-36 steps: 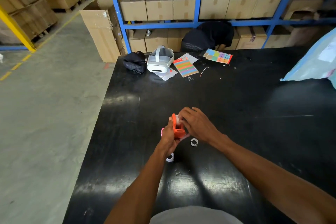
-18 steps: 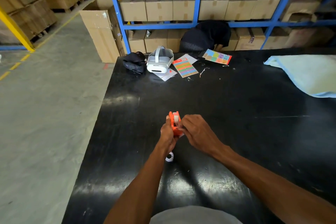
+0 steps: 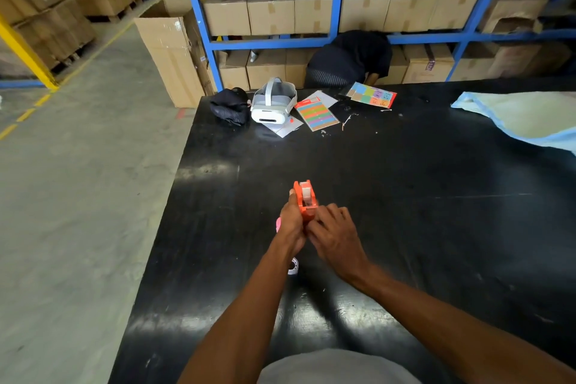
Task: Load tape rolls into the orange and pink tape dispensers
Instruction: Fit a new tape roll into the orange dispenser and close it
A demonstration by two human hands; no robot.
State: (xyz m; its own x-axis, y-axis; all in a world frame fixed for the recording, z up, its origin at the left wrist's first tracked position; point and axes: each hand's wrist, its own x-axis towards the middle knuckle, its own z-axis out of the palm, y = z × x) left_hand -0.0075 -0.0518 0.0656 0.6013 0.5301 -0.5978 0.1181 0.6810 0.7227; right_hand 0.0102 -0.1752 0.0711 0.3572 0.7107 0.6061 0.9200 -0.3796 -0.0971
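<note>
Hands [image 3: 314, 229] around orange dispenser [image 3: 305, 198]

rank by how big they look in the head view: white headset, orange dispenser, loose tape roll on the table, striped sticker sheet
1. white headset
2. striped sticker sheet, a little smaller in area
3. orange dispenser, partly hidden by the left hand and right hand, and nearer the camera
4. loose tape roll, half hidden by the left forearm

Orange dispenser [image 3: 305, 200]: one, on black table [image 3: 405, 196]
Pink dispenser [image 3: 278, 224]: one, mostly hidden
Tape rolls: two, one loaded [image 3: 307, 194], one loose [image 3: 293, 266]
Headset [image 3: 272, 103]: one
Coloured cards: two [image 3: 317, 113] [image 3: 371, 95]
Hands: two [image 3: 291, 226] [image 3: 335, 235]
</note>
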